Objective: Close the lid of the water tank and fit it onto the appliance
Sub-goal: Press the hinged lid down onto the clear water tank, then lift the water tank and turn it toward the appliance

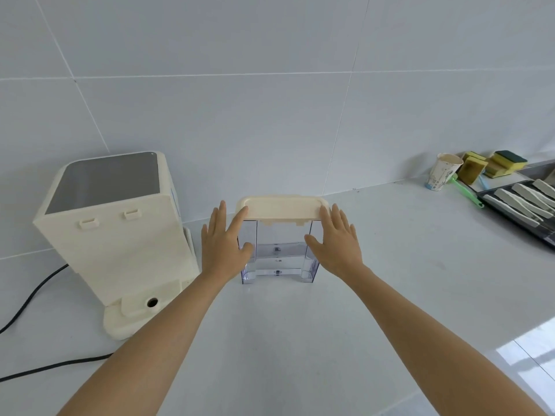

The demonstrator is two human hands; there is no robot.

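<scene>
The clear tank stands upright on the white counter, its cream lid lying flat on top. The left hand and right hand, fingers spread wide, flank the tank with thumbs against its front and fingertips at the lid's ends. The cream appliance stands just left, apart from the tank. A paper cup and sponges sit far right.

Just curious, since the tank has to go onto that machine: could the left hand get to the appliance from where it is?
Probably yes. The left hand rests on the water tank, with the appliance standing just beside it and only bare counter between.
</scene>
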